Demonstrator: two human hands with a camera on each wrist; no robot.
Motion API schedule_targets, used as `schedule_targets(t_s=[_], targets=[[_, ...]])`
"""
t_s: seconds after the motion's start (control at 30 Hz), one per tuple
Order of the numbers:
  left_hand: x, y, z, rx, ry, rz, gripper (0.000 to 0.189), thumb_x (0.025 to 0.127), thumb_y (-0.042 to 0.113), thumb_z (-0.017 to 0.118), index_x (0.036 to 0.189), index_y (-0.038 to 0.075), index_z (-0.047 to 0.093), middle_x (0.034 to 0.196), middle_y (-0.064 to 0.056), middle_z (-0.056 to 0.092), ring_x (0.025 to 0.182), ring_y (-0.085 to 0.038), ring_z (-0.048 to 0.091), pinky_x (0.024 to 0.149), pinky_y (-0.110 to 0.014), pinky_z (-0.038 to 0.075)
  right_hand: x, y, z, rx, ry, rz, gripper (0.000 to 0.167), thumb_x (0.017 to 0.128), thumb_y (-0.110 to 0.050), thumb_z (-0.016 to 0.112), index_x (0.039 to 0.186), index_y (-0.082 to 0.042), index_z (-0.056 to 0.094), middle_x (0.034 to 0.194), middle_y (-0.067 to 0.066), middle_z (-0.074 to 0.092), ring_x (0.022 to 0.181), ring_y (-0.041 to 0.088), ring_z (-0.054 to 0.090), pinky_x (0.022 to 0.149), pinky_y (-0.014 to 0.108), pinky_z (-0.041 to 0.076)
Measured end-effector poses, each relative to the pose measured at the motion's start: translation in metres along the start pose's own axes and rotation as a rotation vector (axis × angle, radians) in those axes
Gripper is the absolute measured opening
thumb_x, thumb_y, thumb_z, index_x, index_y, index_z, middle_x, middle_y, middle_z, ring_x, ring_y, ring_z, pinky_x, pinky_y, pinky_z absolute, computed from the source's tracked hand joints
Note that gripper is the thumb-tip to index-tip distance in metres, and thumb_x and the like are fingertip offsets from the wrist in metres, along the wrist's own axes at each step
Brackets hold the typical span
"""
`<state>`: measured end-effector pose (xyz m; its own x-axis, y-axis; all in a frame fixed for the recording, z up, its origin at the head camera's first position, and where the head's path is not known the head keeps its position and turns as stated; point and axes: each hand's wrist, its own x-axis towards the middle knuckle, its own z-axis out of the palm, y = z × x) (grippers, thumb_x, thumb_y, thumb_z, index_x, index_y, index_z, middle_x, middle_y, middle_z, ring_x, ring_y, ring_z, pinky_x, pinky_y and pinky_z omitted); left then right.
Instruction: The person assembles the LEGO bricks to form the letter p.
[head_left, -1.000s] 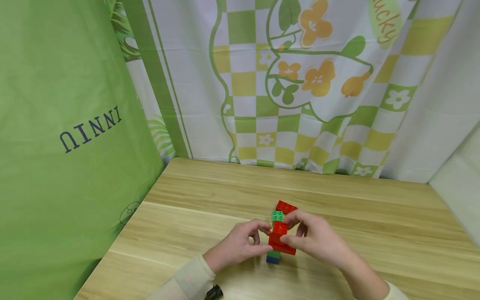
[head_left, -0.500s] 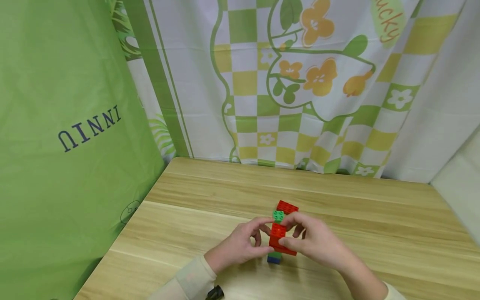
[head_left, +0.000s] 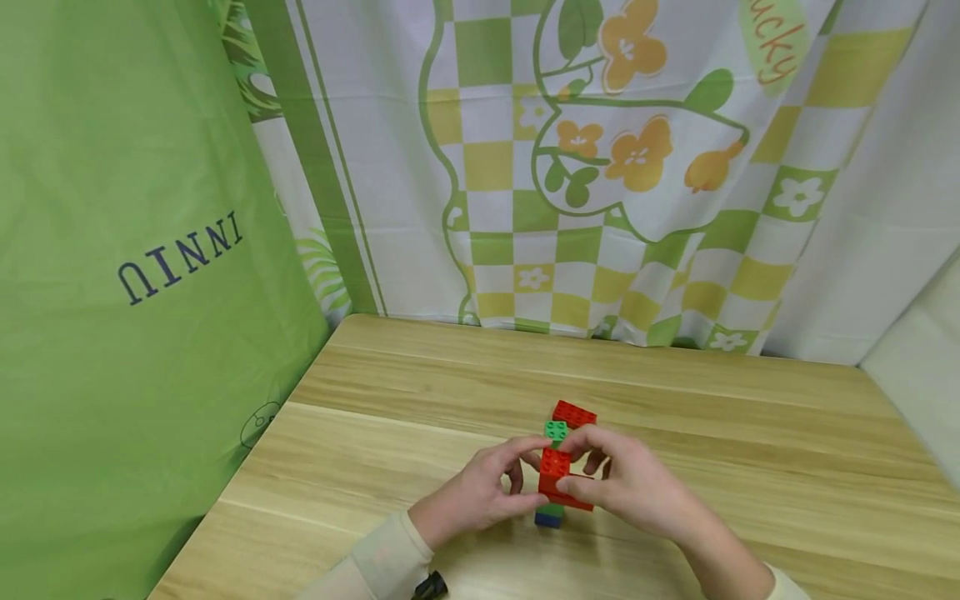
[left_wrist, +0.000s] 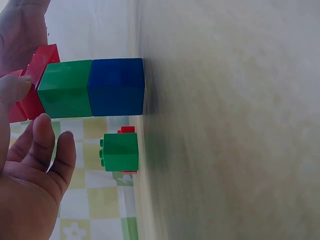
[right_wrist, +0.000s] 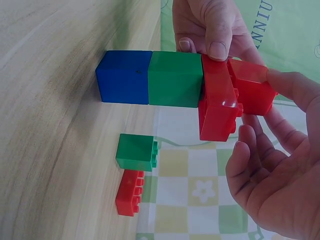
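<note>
A tower of toy building bricks stands on the wooden table (head_left: pixel 390 392). Its blue brick (right_wrist: pixel 122 79) is lowest, with a green brick (right_wrist: pixel 174 80) above it. Across the green one lies a long red brick (right_wrist: pixel 216 102), jutting out to the right. My left hand (head_left: pixel 483 490) grips this long brick at its left end, thumb on its near side. On top of that end is a small red brick (head_left: pixel 555 462), pinched between thumb and index finger of my right hand (head_left: pixel 626 477). The right hand's other fingers curl loosely behind.
Just behind the tower stands a loose green brick (head_left: pixel 556 430), with a red brick (head_left: pixel 576 413) past it. A small black object (head_left: pixel 430 586) shows beside the left sleeve. Patterned curtain (head_left: pixel 532 250) hangs along the table's back edge, green cloth (head_left: pixel 150 375) on the left.
The small red brick has shifted slightly left and toward me, over the left end of the long red brick. Both hands keep nearly the same place.
</note>
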<state>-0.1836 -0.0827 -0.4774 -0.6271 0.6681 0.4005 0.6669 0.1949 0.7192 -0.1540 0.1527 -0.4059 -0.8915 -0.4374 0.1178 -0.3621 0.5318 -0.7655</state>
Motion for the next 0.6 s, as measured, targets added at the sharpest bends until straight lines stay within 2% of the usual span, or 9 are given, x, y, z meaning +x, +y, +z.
schedule_targets(t_s=[0.2, 0.33, 0.6], targets=[[-0.0005, -0.0010, 0.0010, -0.008, 0.015, 0.003, 0.062, 0.087, 0.011, 0.076, 0.136, 0.024, 0.041, 0.108, 0.001, 0.066, 0.065, 0.001, 0.051, 0.046, -0.016, 0.044, 0.0004, 0.0007, 0.0006, 0.008, -0.004, -0.030, 0.025, 0.083, -0.036, 0.079, 0.103, -0.029, 0.064, 0.092, -0.012, 0.064, 0.082, 0.013, 0.057, 0.066, 0.028, 0.049], [-0.0004, 0.0009, 0.0002, -0.005, 0.013, -0.006, 0.058, 0.087, 0.012, 0.077, 0.133, 0.023, 0.043, 0.107, 0.002, 0.067, 0.065, 0.001, 0.052, 0.049, -0.018, 0.046, 0.0005, 0.0016, 0.0015, 0.016, -0.007, -0.043, 0.025, 0.083, -0.035, 0.079, 0.103, -0.029, 0.064, 0.091, -0.012, 0.064, 0.081, 0.012, 0.058, 0.066, 0.028, 0.049], [0.0000, 0.0027, -0.0013, -0.013, 0.011, -0.001, 0.056, 0.086, 0.012, 0.077, 0.132, 0.023, 0.045, 0.109, 0.001, 0.067, 0.066, 0.001, 0.051, 0.044, -0.015, 0.042, -0.0013, 0.0036, 0.0020, 0.025, -0.009, -0.022, 0.026, 0.083, -0.036, 0.079, 0.103, -0.029, 0.064, 0.091, -0.011, 0.064, 0.081, 0.013, 0.057, 0.066, 0.029, 0.049]])
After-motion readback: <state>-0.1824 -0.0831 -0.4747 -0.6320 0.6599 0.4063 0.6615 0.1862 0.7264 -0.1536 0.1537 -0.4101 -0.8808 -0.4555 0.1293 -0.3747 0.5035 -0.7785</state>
